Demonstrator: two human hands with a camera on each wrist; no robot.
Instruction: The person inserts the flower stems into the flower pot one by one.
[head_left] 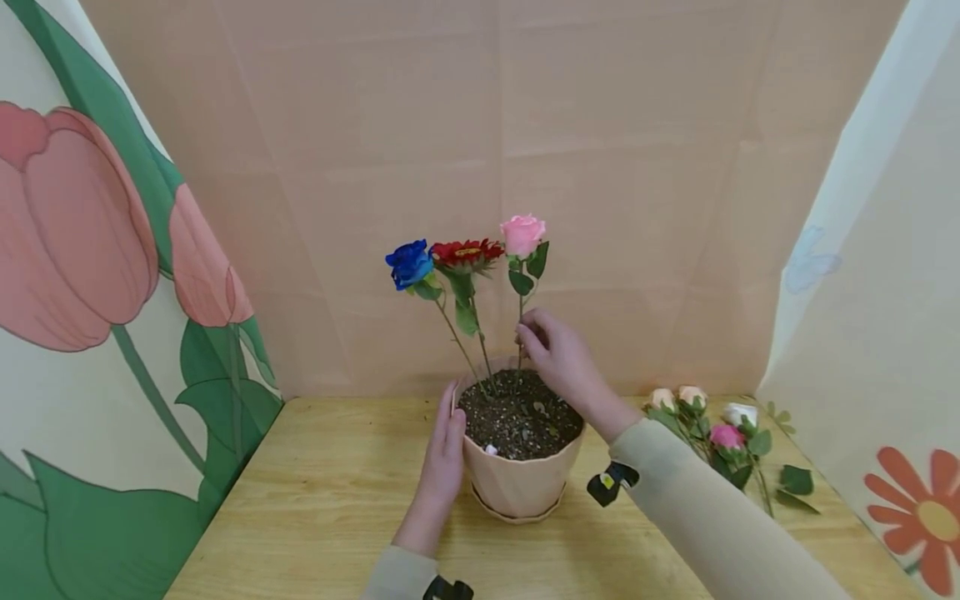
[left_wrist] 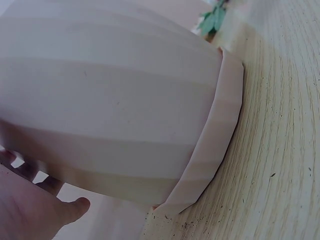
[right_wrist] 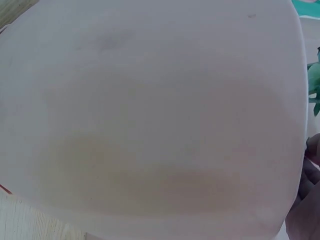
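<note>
A pale pink flowerpot (head_left: 517,479) full of dark soil (head_left: 510,425) stands on its saucer (head_left: 519,515). My right hand (head_left: 562,358) pinches the stem of an upright light pink rose (head_left: 523,236) above the soil at the back. In the right wrist view, the pot wall (right_wrist: 165,120) hides most of this hand. Against the pot's left side rests my left hand (head_left: 442,458), its fingers extended along the wall; part of it (left_wrist: 30,200) shows beside the pot in the left wrist view. A blue rose (head_left: 410,265) and a red daisy-like flower (head_left: 467,253) stand left of the pink rose.
Loose artificial roses lie on the wooden table (head_left: 322,483) at the right, including a white one (head_left: 741,414) and a deep pink one (head_left: 727,436). Detached green leaves (head_left: 797,479) lie near them. A pinkish-tan backdrop (head_left: 360,125) rises behind the table, with flower-printed panels on both sides.
</note>
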